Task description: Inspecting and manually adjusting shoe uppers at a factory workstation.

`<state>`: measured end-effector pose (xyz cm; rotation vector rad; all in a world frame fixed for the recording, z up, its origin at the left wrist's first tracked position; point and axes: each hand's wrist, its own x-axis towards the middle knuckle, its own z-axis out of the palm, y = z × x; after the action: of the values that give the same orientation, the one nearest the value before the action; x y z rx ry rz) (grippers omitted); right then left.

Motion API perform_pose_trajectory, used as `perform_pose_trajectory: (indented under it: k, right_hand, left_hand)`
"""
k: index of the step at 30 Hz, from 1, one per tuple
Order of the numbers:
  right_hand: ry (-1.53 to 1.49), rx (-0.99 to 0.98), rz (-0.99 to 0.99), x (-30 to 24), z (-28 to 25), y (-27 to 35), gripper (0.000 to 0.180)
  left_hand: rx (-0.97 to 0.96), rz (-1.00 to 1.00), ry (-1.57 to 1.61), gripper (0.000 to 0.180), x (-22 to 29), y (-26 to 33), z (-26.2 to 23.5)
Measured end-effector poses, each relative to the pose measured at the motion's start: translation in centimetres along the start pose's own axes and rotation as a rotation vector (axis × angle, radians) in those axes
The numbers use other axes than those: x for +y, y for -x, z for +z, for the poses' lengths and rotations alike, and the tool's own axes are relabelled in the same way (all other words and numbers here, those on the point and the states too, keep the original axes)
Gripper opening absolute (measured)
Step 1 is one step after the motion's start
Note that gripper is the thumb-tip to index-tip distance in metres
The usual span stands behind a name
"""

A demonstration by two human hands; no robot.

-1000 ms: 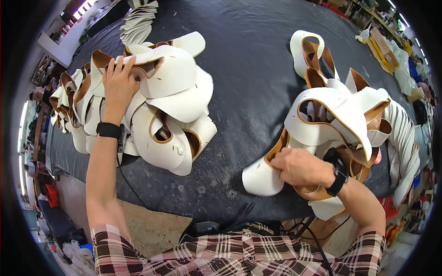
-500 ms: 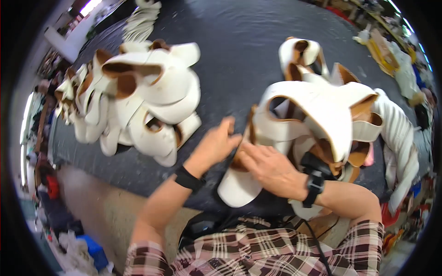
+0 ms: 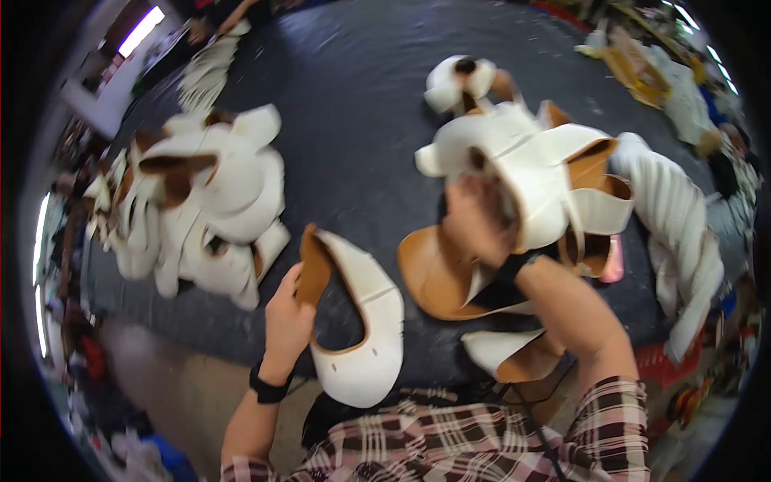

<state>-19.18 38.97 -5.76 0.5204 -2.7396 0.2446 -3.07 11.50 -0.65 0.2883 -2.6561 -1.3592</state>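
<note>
My left hand [image 3: 287, 323] is closed round the tan-lined edge of a white shoe upper [image 3: 371, 329], at its left side. This upper curves in an open loop, its rounded end toward me at the table's front edge. At the right, my right hand [image 3: 478, 221] is smeared by motion and reaches into a heap of white shoe uppers [image 3: 550, 177] with tan linings. Its fingers do not show clearly. Beside that wrist, one upper lies with its tan inside [image 3: 438, 269] showing. Another white piece [image 3: 514, 353] sits at the front edge beneath my right forearm.
A second heap of white uppers [image 3: 213, 189] lies at the left of the black-covered table [image 3: 345, 104]. Behind it runs a row of stacked pale pieces [image 3: 210, 76], near another person's arm [image 3: 234, 14]. A long stack of white pieces [image 3: 666, 209] hangs along the right side.
My left hand has moved left and toward me with an upper. My right hand has gone up into the right heap, whose pieces have shifted. The view has turned somewhat.
</note>
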Motion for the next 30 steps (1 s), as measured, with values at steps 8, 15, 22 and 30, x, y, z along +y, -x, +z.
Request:
perform_pose_trajectory:
  k: [8,15,22,30]
  right_hand:
    - [-0.86,-0.448,-0.009,-8.8,-10.3,-3.3,0.033]
    - [-0.685,-0.426,-0.157,-17.2,-3.9,0.4,0.043]
    - [-1.001,-0.475,-0.05,-18.2,-5.3,1.2,0.015]
    - [-1.33,-0.614,0.1,-18.6,-5.2,1.1,0.016]
  left_hand:
    - [-0.038,-0.25,-0.068,0.039,-0.2,1.4,-0.8]
    - [-0.026,-0.14,0.069,0.027,-0.9,1.3,-0.6]
    - [0.091,-0.03,0.164,0.027,-2.7,0.6,-3.6]
    - [-0.09,-0.069,0.477,0.014,-2.0,-0.1,-3.7]
